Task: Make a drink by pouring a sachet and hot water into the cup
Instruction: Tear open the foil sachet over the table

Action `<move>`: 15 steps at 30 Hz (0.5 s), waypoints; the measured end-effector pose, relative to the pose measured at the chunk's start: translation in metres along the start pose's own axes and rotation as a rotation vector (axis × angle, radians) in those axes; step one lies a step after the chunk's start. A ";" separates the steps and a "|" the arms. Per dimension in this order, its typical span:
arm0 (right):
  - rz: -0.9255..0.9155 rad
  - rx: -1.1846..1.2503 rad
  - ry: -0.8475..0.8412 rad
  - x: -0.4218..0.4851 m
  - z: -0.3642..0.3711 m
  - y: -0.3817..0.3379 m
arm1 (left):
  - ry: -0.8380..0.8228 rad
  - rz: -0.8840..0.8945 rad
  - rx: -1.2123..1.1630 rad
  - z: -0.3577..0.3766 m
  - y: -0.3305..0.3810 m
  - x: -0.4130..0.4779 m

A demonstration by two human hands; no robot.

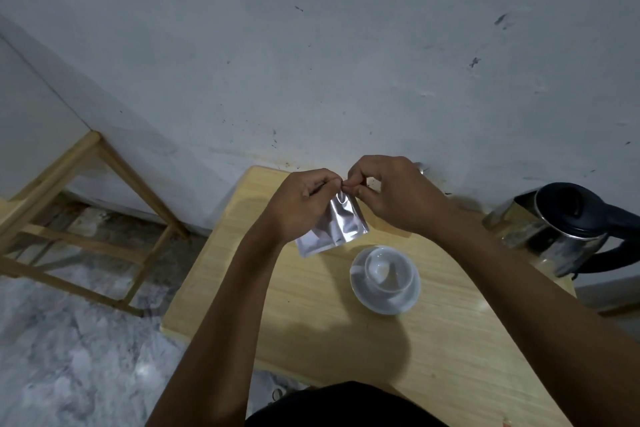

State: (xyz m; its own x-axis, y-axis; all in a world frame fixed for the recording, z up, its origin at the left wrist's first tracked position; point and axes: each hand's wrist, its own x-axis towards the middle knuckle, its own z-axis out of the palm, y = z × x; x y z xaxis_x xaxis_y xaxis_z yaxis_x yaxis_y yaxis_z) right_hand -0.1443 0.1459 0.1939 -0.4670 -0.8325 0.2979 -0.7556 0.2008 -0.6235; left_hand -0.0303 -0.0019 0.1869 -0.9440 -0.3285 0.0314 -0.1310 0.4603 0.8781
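Note:
A silver foil sachet (pixel 334 227) hangs above the wooden table (pixel 311 315), held at its top edge by both hands. My left hand (pixel 299 203) pinches the top left corner. My right hand (pixel 391 192) pinches the top right beside it, fingertips nearly touching. Below and to the right of the sachet, a white cup (pixel 388 269) stands upright on a white saucer (pixel 384 302); the cup looks empty. A steel kettle (pixel 554 229) with a black lid and handle stands at the table's right edge.
A grey wall rises just behind the table. A wooden frame stand (pixel 86 218) stands on the mottled floor to the left. A small metal object (pixel 420 168) peeks out behind my right hand by the wall.

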 end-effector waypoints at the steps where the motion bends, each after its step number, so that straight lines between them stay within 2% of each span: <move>1: -0.040 -0.016 0.014 0.000 0.001 -0.001 | -0.007 -0.006 -0.014 -0.002 0.000 0.000; 8: -0.340 -0.303 0.222 -0.002 0.009 0.001 | -0.035 0.016 -0.144 -0.006 0.001 0.004; 15: -0.426 -0.348 0.293 -0.017 0.011 0.005 | -0.014 0.020 -0.123 0.001 0.000 0.011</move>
State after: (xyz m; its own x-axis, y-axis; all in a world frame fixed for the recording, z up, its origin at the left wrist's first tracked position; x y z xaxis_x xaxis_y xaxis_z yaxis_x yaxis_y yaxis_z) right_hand -0.1350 0.1556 0.1780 -0.1605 -0.7102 0.6855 -0.9857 0.0795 -0.1483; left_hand -0.0407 -0.0049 0.1869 -0.9503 -0.3082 0.0435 -0.0748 0.3618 0.9292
